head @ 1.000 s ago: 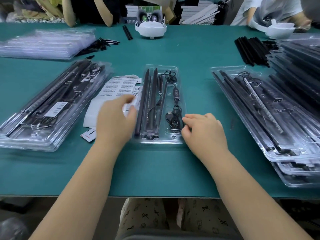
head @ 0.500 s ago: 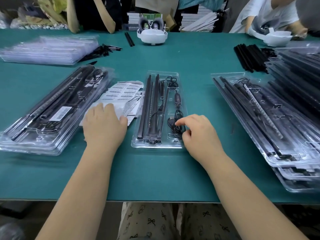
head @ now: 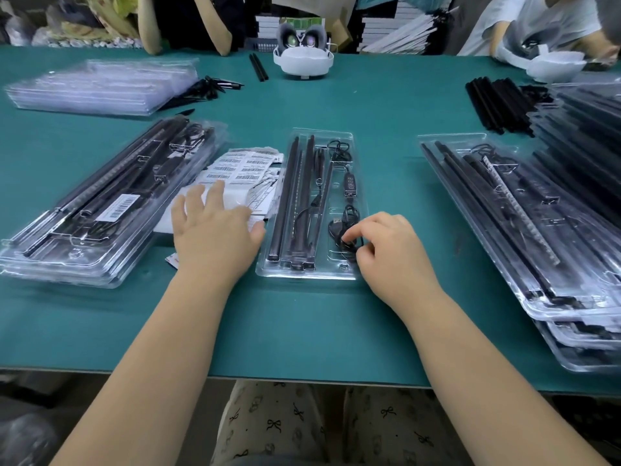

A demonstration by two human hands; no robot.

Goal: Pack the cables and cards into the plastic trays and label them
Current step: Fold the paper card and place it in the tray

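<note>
Pinching a coiled black cable (head: 346,227) in the near right pocket of a clear plastic tray (head: 336,272), the right hand (head: 393,253) closes its grip with curled fingers at the centre of a green tabletop (head: 302,324). The left hand (head: 211,237) lies flat, fingers spread, its grip open on barcode label sheets (head: 242,166) just left of the tray. Long black bars (head: 289,196) fill the tray's left side. Filled trays (head: 100,203) sit stacked at either side.

Bare forearms, pale trousers (bow-printed)
</note>
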